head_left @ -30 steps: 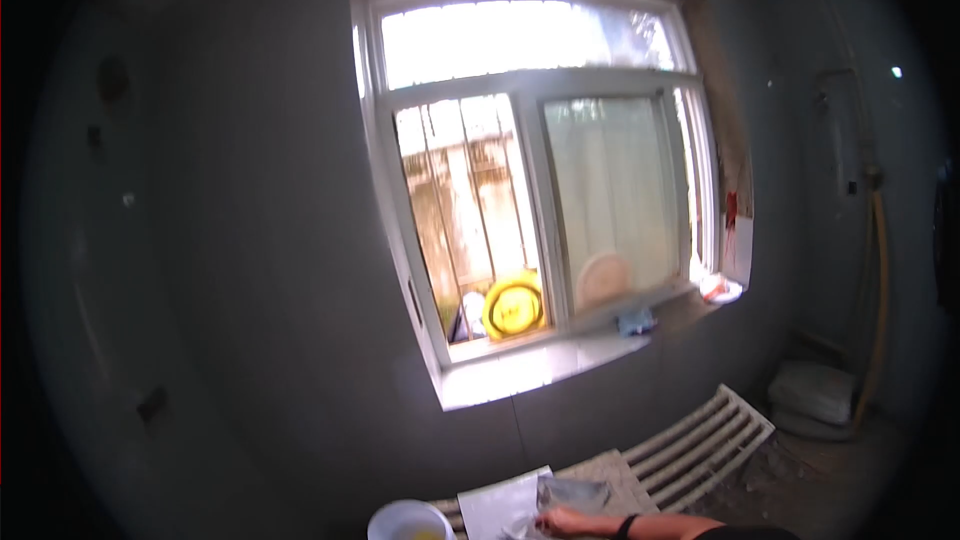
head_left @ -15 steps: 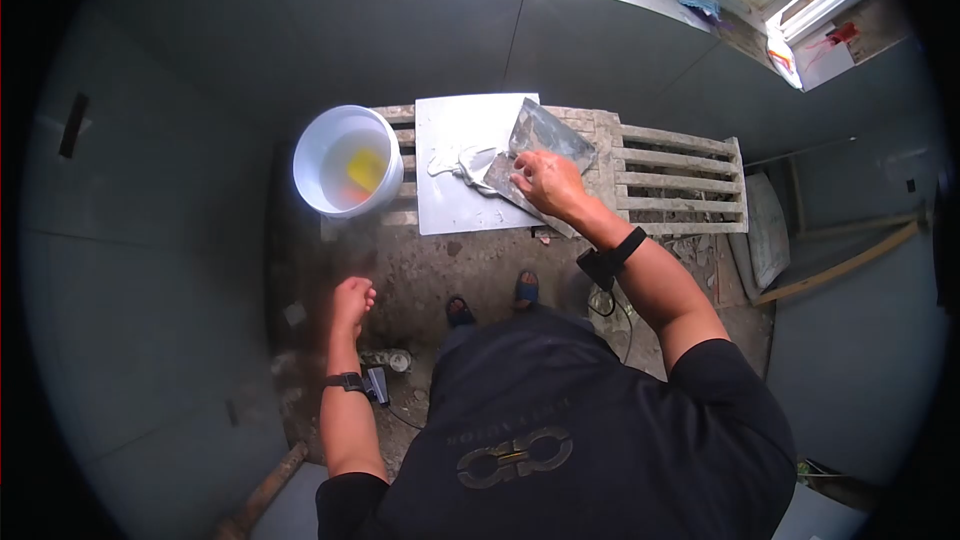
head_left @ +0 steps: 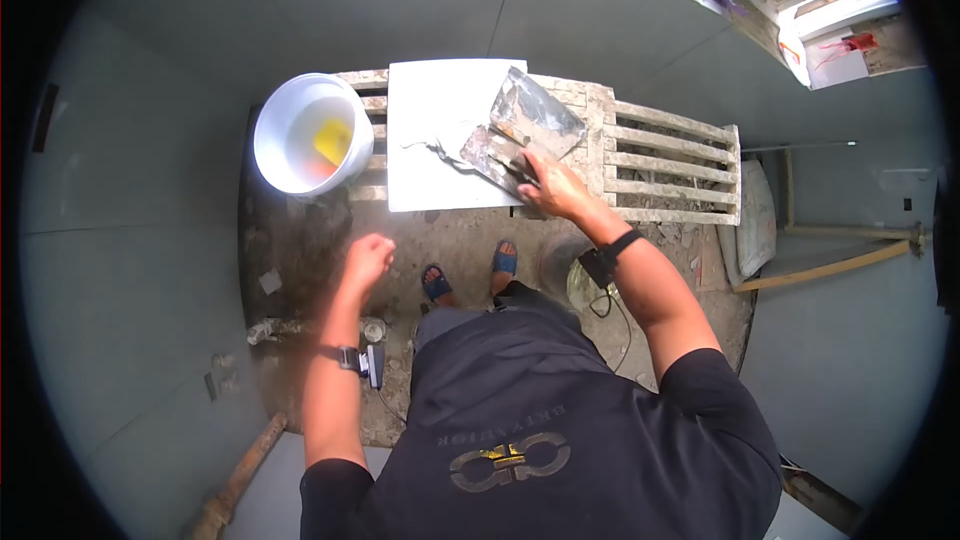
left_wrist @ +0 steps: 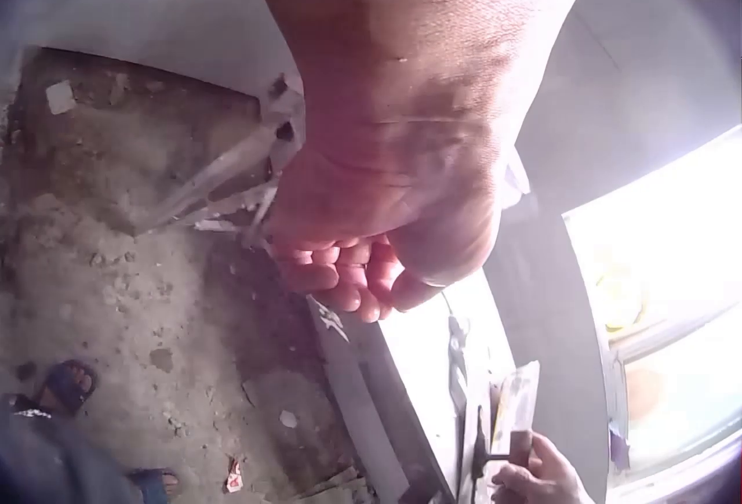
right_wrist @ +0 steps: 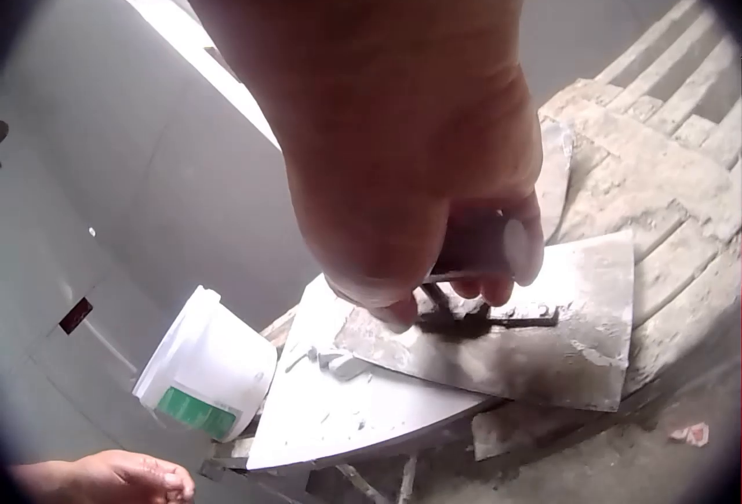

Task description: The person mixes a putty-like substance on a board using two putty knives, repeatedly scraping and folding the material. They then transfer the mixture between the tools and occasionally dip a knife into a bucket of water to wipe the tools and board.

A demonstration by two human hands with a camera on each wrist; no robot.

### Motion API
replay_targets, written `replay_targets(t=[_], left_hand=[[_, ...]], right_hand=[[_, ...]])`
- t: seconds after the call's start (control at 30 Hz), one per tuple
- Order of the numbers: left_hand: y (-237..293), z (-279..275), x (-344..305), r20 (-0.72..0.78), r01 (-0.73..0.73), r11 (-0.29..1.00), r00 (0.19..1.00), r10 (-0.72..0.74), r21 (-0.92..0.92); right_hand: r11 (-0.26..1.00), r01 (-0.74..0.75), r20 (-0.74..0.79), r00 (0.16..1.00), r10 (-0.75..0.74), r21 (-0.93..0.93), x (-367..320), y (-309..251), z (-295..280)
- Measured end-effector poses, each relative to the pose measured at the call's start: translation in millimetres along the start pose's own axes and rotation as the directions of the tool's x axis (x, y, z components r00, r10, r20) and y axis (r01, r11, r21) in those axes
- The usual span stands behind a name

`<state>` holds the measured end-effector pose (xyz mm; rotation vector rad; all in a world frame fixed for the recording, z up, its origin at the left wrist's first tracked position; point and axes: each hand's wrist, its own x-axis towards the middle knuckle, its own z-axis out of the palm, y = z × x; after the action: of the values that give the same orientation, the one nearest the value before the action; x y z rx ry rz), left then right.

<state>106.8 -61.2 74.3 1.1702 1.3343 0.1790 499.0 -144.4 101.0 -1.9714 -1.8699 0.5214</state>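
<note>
We hold our right hand [head_left: 552,188] forward, gripping a plastering trowel [right_wrist: 568,367] beneath it, over the white board [head_left: 450,90]. Our left hand [head_left: 369,258] hangs loosely curled, holding nothing.

We see what looks like a room under renovation: jointed grey walls [head_left: 130,170], debris-strewn floor [left_wrist: 128,284], caked slatted table [head_left: 600,135], plastering trowel [right_wrist: 580,371].

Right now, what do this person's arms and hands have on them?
The black shirt's short sleeves leave both forearms uncovered. The left hand and right hand wear no gloves. Near each wrist sits a dark strap with a small box and thin dark cable.
</note>
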Motion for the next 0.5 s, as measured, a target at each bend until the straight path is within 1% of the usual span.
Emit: replay_targets(t=[0.1,0.13,0.2,0.23,0.27,0.33,0.4,0.43,0.5], left_hand=[[36.6,26.1,8.8,0.071,-0.058,0.997,0.996,0.055,0.046],[49.9,30.9,17.7,0.086,-0.118,0.988,0.99,0.11,0.095],[78.0,41.2,38.0,0.116,-0.234,0.956,0.97,0.215,0.179],[112.6,55.7,41.6,0.094,-0.245,0.957,0.968,0.233,0.154],[149.7,68.9,47.7,0.067,-0.266,0.955,0.963,0.259,0.128],[184.4,88.1,77.4,0.092,-0.218,0.958,0.975,0.204,0.188],[205.2,118.6,110.3,0.056,-0.293,0.901,0.955,0.291,0.32],[212.1,134.4,126.8,0.042,-0.325,0.863,0.941,0.335,0.386],[198.9,167.9,177.3,-0.071,-0.285,0.819,0.928,0.366,0.498]], right_hand=[[0.994,-0.104,0.112,0.989,0.1,0.027,12.5,-11.1,6.3],[0.996,-0.066,0.052,0.997,0.064,0.052,9.5,-20.3,4.5],[0.986,-0.139,0.059,0.989,0.134,0.092,9.2,-34.2,-5.9],[0.99,-0.098,-0.01,0.995,0.1,0.105,3.7,-37.8,-12.5],[0.992,-0.1,-0.027,0.994,0.102,0.076,-0.3,-36.6,-11.5],[0.988,-0.085,-0.026,0.996,0.089,0.133,-7.9,-31.4,-6.9],[0.993,-0.052,-0.048,0.997,0.057,0.103,-12.2,-29.6,-7.7],[0.998,-0.026,-0.065,0.997,0.029,0.056,-15.0,-23.4,1.0],[0.999,-0.033,-0.062,0.997,0.035,0.03,-20.9,-22.0,2.6]])
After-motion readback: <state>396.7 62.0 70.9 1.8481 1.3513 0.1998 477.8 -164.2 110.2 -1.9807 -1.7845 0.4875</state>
